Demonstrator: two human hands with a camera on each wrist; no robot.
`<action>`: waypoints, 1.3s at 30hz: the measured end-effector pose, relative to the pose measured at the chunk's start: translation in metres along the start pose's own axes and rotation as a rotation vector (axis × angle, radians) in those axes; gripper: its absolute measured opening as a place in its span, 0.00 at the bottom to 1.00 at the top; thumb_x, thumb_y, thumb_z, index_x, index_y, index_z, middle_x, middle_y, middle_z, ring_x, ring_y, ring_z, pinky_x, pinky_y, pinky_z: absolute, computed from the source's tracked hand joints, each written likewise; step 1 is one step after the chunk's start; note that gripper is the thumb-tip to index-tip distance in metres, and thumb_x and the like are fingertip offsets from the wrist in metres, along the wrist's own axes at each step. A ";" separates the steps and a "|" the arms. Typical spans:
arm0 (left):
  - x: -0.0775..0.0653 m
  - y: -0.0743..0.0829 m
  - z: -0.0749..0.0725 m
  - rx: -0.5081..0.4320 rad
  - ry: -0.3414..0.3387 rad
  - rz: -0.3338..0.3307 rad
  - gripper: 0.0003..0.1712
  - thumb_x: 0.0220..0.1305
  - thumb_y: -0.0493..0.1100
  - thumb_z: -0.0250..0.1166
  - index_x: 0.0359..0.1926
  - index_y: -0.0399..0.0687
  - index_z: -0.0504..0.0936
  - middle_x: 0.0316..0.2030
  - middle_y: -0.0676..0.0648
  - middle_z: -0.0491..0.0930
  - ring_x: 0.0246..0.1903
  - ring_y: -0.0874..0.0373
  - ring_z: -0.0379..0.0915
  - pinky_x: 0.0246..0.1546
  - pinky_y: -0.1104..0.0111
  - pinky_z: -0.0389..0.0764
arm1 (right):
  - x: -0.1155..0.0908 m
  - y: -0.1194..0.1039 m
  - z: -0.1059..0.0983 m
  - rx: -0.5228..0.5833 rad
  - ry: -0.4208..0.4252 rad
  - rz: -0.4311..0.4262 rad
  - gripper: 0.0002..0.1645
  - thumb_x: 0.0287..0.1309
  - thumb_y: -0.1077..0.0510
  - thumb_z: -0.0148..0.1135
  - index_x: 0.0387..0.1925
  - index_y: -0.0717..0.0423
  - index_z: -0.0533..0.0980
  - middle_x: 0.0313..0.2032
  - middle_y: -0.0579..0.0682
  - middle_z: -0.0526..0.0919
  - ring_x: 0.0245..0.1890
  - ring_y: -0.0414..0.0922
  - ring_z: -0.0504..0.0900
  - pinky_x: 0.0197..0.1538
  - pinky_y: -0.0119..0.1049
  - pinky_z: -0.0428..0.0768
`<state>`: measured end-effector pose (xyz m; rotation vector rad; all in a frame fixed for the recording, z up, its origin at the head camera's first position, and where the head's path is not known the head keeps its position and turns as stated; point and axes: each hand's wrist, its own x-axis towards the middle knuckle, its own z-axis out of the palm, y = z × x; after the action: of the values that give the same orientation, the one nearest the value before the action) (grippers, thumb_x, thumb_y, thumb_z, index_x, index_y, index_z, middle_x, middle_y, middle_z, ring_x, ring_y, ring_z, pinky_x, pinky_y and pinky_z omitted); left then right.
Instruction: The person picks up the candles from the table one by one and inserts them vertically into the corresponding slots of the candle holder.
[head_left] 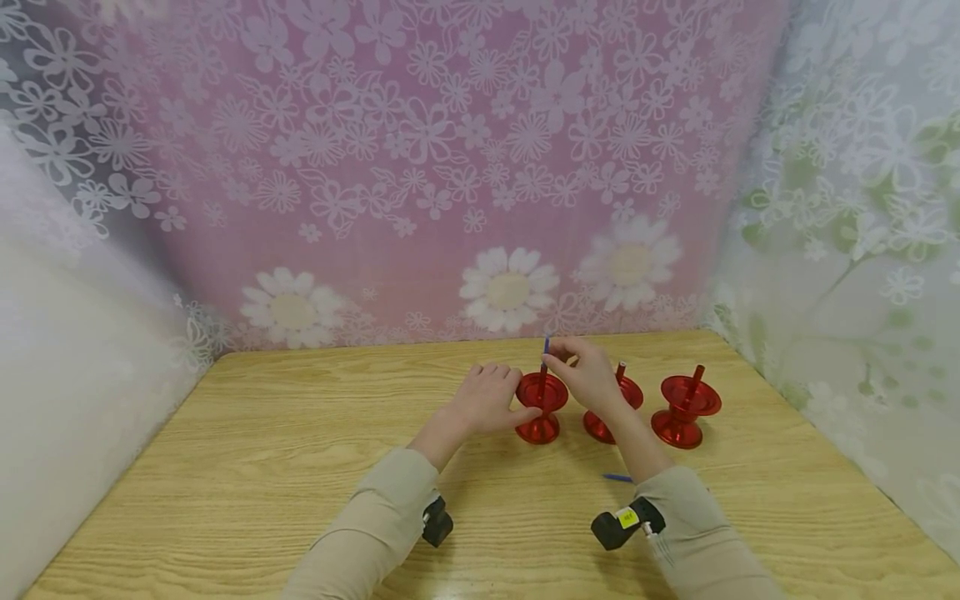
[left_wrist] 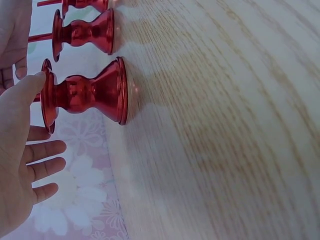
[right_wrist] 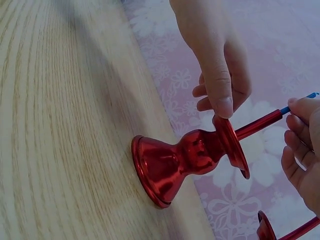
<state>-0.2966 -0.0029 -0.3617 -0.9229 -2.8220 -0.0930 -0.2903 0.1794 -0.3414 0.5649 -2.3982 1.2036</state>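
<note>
Three shiny red candle holders stand upright in a row, each with a dish and a thin red tube on top. On the leftmost holder [head_left: 540, 427], my left hand [head_left: 483, 400] grips the dish rim, thumb on the near side; its other fingers reach past the rim in the left wrist view. Between thumb and fingertips, my right hand [head_left: 588, 375] pinches a thin blue candle [right_wrist: 285, 110] at the mouth of that holder's tube [right_wrist: 260, 125]. The candle's lower end is hidden in the tube. My right hand and forearm partly cover the middle holder [head_left: 632, 393].
The right-hand holder [head_left: 678, 430] stands beyond my right forearm. A second blue candle [head_left: 617, 477] lies on the wooden table [head_left: 285, 467], partly behind the right forearm. Patterned cloth [head_left: 390, 208] hangs along the table's back edge and both sides.
</note>
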 end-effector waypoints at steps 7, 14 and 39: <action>0.000 0.001 0.001 -0.009 0.009 0.001 0.30 0.59 0.71 0.49 0.43 0.51 0.73 0.39 0.53 0.74 0.43 0.56 0.69 0.45 0.61 0.66 | -0.002 0.002 0.002 0.027 0.039 -0.016 0.06 0.57 0.61 0.62 0.35 0.60 0.79 0.32 0.51 0.80 0.35 0.47 0.76 0.36 0.37 0.75; -0.001 0.002 0.000 -0.020 0.004 -0.007 0.30 0.60 0.70 0.49 0.44 0.51 0.73 0.39 0.53 0.73 0.44 0.56 0.68 0.45 0.61 0.66 | -0.006 0.003 -0.001 0.054 0.020 0.031 0.11 0.57 0.57 0.63 0.38 0.61 0.78 0.31 0.51 0.79 0.35 0.46 0.76 0.36 0.35 0.75; -0.009 0.033 -0.019 0.105 0.224 0.217 0.20 0.61 0.60 0.56 0.21 0.55 0.69 0.19 0.58 0.68 0.23 0.62 0.66 0.31 0.69 0.64 | -0.051 0.012 -0.054 -0.084 -0.101 0.081 0.11 0.60 0.50 0.60 0.37 0.54 0.78 0.33 0.48 0.80 0.39 0.49 0.78 0.40 0.42 0.76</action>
<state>-0.2676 0.0162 -0.3448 -1.1114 -2.4825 -0.0182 -0.2450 0.2391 -0.3456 0.5187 -2.5650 1.1257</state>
